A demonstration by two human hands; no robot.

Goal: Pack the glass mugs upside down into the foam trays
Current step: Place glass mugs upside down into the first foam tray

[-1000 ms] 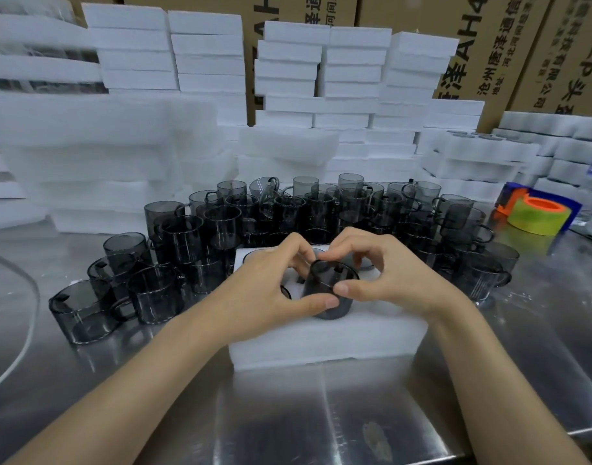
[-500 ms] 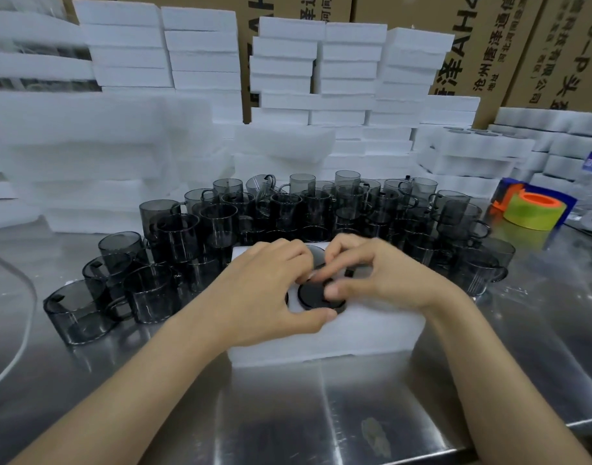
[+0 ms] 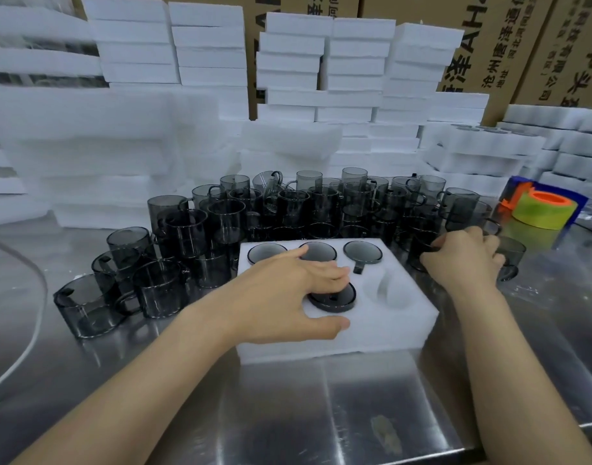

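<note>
A white foam tray lies on the steel table. Its back row holds three smoky glass mugs upside down, the right one with its handle showing. A fourth upturned mug sits in the front middle pocket, and my left hand lies flat over the tray with its fingers pressing on that mug's base. The front right pocket is empty; the front left pocket is hidden under my hand. My right hand reaches to the right of the tray, fingers curled over a loose mug.
Several loose grey mugs crowd the table behind and left of the tray. Stacks of white foam trays and cardboard boxes rise at the back. A green and orange tape roll sits far right, a white cable at the left.
Both hands pushed the mug down into the front middle pocket. My right hand then left it and moved right onto a loose mug; my left hand stays on the seated mug.
</note>
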